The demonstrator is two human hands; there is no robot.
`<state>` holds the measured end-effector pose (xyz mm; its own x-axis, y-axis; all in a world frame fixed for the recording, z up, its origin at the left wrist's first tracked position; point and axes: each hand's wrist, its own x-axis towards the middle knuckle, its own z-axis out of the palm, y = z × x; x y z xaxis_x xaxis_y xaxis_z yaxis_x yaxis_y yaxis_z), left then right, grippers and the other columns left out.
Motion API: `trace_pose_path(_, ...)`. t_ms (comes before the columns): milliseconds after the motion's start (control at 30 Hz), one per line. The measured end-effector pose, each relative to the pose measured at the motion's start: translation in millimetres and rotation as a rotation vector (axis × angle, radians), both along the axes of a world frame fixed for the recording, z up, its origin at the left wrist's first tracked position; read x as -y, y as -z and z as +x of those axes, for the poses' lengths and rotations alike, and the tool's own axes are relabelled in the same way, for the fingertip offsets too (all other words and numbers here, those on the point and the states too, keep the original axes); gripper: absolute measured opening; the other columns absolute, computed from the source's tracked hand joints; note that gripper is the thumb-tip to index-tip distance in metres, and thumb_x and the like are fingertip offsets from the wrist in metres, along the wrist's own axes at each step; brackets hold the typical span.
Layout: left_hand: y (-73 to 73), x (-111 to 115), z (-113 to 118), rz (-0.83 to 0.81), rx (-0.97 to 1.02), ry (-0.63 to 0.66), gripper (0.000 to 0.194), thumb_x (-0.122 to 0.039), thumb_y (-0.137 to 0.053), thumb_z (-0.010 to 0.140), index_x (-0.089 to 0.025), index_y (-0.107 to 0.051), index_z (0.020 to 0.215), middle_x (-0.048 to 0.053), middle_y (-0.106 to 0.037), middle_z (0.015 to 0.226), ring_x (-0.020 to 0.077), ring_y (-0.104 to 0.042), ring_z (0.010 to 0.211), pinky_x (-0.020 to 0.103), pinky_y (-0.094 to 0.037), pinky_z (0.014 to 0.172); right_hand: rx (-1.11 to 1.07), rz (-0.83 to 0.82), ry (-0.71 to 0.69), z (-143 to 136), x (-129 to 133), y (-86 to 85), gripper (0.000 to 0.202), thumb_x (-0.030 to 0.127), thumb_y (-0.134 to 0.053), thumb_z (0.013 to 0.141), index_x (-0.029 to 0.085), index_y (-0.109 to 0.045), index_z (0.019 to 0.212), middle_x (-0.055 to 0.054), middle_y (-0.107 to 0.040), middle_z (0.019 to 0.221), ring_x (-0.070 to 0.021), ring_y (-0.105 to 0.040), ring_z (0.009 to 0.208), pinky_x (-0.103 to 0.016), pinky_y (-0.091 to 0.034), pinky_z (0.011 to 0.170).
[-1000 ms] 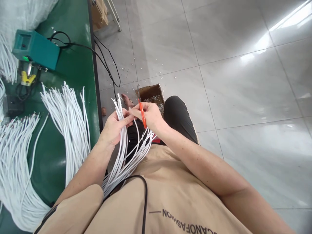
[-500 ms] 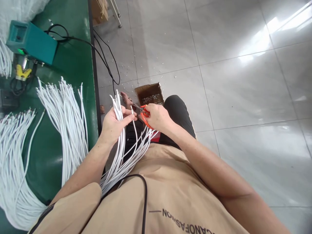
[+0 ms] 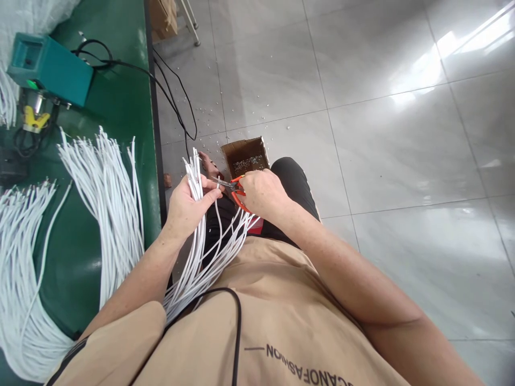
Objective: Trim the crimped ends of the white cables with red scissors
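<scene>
My left hand (image 3: pixel 183 203) is closed around a bunch of white cables (image 3: pixel 196 236). Between its thumb and fingers it pinches one single white cable (image 3: pixel 218 214), whose tip points up and away from me. Wrapped around the orange handles of a pair of small cutters (image 3: pixel 236 186) is my right hand (image 3: pixel 261 192). The thin metal blades reach left to the tip of that single cable, close to my left fingertips. Whether the blades touch the cable I cannot tell. More white cables (image 3: pixel 235 241) hang across my lap below the hands.
A cardboard box (image 3: pixel 246 153) holding small clippings stands on the floor beyond my knees, with bits scattered around it. On the green table (image 3: pixel 86 214) to the left lie bundles of white cables (image 3: pixel 115 209) and a teal device (image 3: pixel 52 69) with black cords.
The cutters have moved slightly left, and their blades now lie across the tip of the single cable. My left hand keeps its hold on the bunch.
</scene>
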<state>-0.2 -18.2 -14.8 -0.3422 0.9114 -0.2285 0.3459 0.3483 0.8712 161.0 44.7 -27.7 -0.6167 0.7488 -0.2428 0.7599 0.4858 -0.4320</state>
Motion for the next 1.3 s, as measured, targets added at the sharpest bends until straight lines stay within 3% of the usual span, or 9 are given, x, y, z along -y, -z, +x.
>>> trace_pose_path(333,1.5,-1.2,-0.4,-0.008,0.216,0.049,0.025,-0.021,-0.071,0.073,-0.020,-0.048,0.083,0.000,-0.071,0.077,0.0127,-0.065,0.064,0.029,-0.052,0.071,-0.067,-0.103,0.077,4.0,4.8,11.7,0.023,0.033,-0.053,0.084,0.015,-0.066,0.077,-0.011,-0.068,0.082,-0.0233,-0.064,0.076,-0.031,-0.040,0.065)
trace_pose_path(433,2.4,-0.7,-0.1,-0.006,0.176,0.014,0.029,-0.024,-0.074,0.070,-0.020,-0.049,0.083,0.000,-0.071,0.078,0.0162,-0.068,0.069,0.031,-0.053,0.074,-0.265,-0.243,0.233,5.4,3.1,15.6,0.023,0.035,-0.055,0.081,0.015,-0.065,0.072,-0.007,-0.065,0.074,-0.0171,-0.058,0.068,-0.028,-0.038,0.061)
trace_pose_path(533,1.6,-0.2,0.8,-0.012,0.076,-0.006,0.032,-0.026,-0.077,0.067,-0.021,-0.050,0.084,0.000,-0.072,0.077,0.0193,-0.069,0.073,0.034,-0.052,0.078,-0.617,-0.510,0.434,1.4,1.4,14.1,0.025,0.039,-0.057,0.078,0.016,-0.067,0.078,0.000,-0.061,0.066,-0.0118,-0.052,0.061,-0.024,-0.038,0.058)
trace_pose_path(633,1.1,0.0,0.9,-0.020,-0.043,-0.004,0.034,-0.029,-0.080,0.064,-0.022,-0.052,0.083,-0.001,-0.072,0.076,0.0199,-0.069,0.074,0.035,-0.050,0.080,-0.872,-0.662,0.504,-6.0,0.8,8.8,0.021,0.033,-0.059,0.073,0.016,-0.070,0.079,0.002,-0.062,0.066,-0.0097,-0.051,0.061,-0.022,-0.039,0.059)
trace_pose_path(733,1.2,-0.3,1.1,-0.022,-0.096,-0.007,0.035,-0.031,-0.081,0.062,-0.022,-0.053,0.084,-0.002,-0.072,0.075,0.0201,-0.068,0.073,0.035,-0.049,0.081,-0.931,-0.706,0.554,-11.4,1.4,3.9,0.016,0.025,-0.058,0.068,0.015,-0.070,0.074,0.003,-0.062,0.065,-0.0086,-0.050,0.060,-0.021,-0.039,0.058)
trace_pose_path(933,2.0,-1.0,2.7,-0.051,-0.016,-0.010,0.033,-0.029,-0.078,0.065,-0.022,-0.051,0.084,-0.002,-0.071,0.077,0.0188,-0.068,0.070,0.034,-0.050,0.077,-1.034,-0.850,0.629,-12.7,5.4,0.8,0.013,0.018,-0.057,0.067,0.014,-0.068,0.071,0.003,-0.061,0.057,-0.0083,-0.052,0.056,-0.020,-0.040,0.056)
trace_pose_path(1100,1.3,-1.5,2.3,-0.049,0.241,0.016,0.033,-0.026,-0.076,0.067,-0.022,-0.046,0.080,-0.001,-0.068,0.076,0.0151,-0.065,0.068,0.031,-0.050,0.074,-1.175,-0.989,0.580,-13.1,7.4,4.7,0.005,0.017,-0.059,0.069,0.015,-0.063,0.068,0.004,-0.059,0.054,-0.0086,-0.055,0.055,-0.021,-0.042,0.058)
trace_pose_path(1200,-0.7,-1.7,2.1,-0.092,0.497,0.053,0.038,-0.027,-0.077,0.066,-0.022,-0.040,0.075,-0.003,-0.062,0.070,0.0117,-0.059,0.062,0.026,-0.046,0.063,-1.278,-1.118,0.495,-16.8,9.0,8.8,0.010,0.023,-0.060,0.074,0.016,-0.061,0.068,0.003,-0.060,0.056,-0.0091,-0.057,0.056,-0.023,-0.043,0.061)
trace_pose_path(1300,-0.7,-2.5,-0.2,-0.115,0.595,0.085,0.045,-0.028,-0.078,0.064,-0.023,-0.034,0.072,-0.005,-0.056,0.064,0.0097,-0.051,0.054,0.023,-0.037,0.052,-1.288,-1.151,0.490,-22.7,13.0,9.8,0.015,0.025,-0.060,0.075,0.016,-0.059,0.063,0.001,-0.061,0.058,-0.0107,-0.058,0.059,-0.024,-0.045,0.064)
